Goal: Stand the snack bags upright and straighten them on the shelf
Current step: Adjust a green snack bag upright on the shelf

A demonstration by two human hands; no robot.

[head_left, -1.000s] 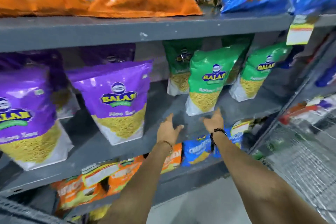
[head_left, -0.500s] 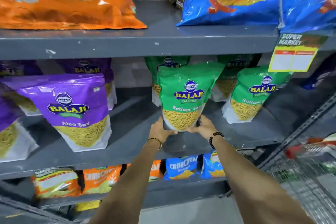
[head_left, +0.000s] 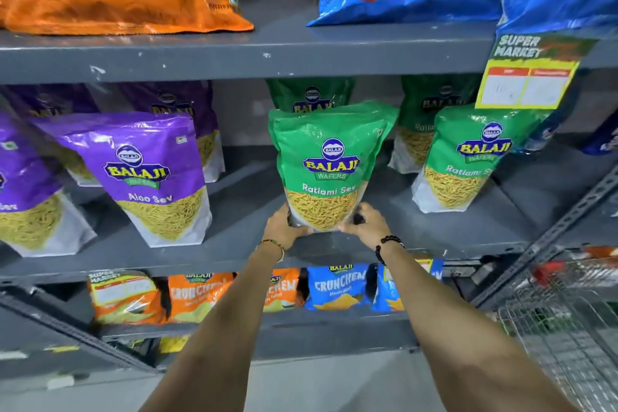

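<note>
Midway — left hand (head_left: 284, 227) and right hand (head_left: 364, 224) clasp the green bag (head_left: 326, 160) base, upright; purple bag (head_left: 147, 174) leans, unstraightened.

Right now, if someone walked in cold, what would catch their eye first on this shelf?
The green Ratlami Sev bag, centre of the middle shelf, upright with its base gripped by the left hand and right hand. To its left stands a bright purple Aloo Sev bag. Top right, a yellow Super Market price tag hangs from the upper shelf edge.
</note>
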